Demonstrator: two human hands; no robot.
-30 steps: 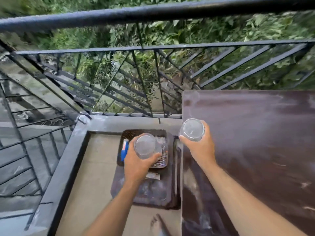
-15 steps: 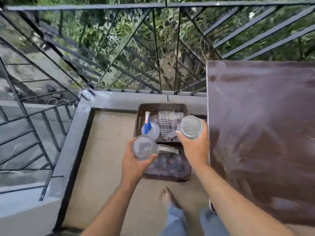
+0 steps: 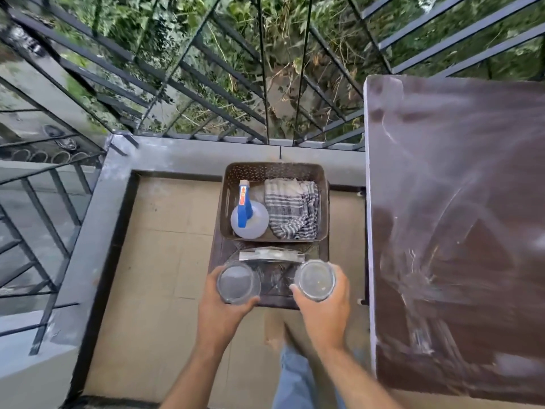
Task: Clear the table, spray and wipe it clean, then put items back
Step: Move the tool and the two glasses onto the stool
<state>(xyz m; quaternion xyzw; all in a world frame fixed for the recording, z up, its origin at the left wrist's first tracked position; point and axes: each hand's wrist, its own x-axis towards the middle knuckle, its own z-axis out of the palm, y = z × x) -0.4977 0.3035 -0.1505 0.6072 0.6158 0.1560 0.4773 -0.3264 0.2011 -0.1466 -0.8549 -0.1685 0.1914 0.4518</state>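
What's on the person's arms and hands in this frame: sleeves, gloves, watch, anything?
Nothing. Both forearms are bare up to the bottom edge of the picture, with no sleeves in view. The left hand and right hand have no gloves, and no rings, watch or wristbands show. The only clothing in view is a blue jeans leg lower down, between the arms.

Two clear glasses were held over a low stand beside the wiped table.

The left glass [image 3: 238, 282] and right glass [image 3: 315, 279] stood upright, mouths up, one in each hand above the stand's [image 3: 277, 301] near edge. At its far edge sat a brown basket [image 3: 274, 171] with a blue-triggered spray bottle [image 3: 249, 219] at its left side and a striped cloth [image 3: 292, 212] crumpled at its right. The brown table [image 3: 460, 231] showed pale wipe streaks.
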